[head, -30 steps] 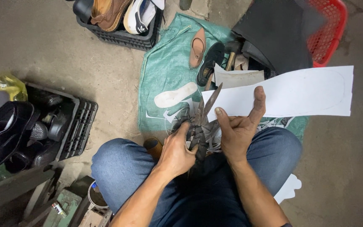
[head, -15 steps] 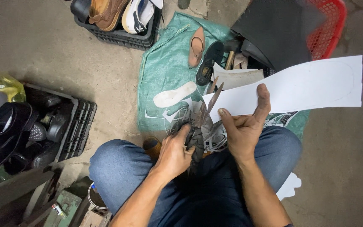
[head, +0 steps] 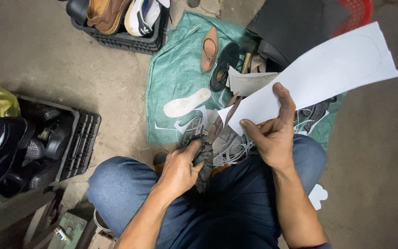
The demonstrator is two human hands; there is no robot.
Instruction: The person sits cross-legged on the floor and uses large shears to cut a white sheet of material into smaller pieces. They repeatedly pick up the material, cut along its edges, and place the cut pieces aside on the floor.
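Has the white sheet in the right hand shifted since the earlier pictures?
Yes. The white sheet has tilted, its far end rising toward the red basket, while the right hand holds its near end at the scissors.

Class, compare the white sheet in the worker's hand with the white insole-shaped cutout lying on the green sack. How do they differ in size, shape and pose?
The white sheet is much larger than the insole cutout. The sheet is a long strip with one rounded end, while the cutout has a complete foot outline. The sheet is held up off the ground in the right hand, with the scissors in the left hand at its lower end; the cutout lies flat on the green sack, untouched. Both look like the same thin white material.
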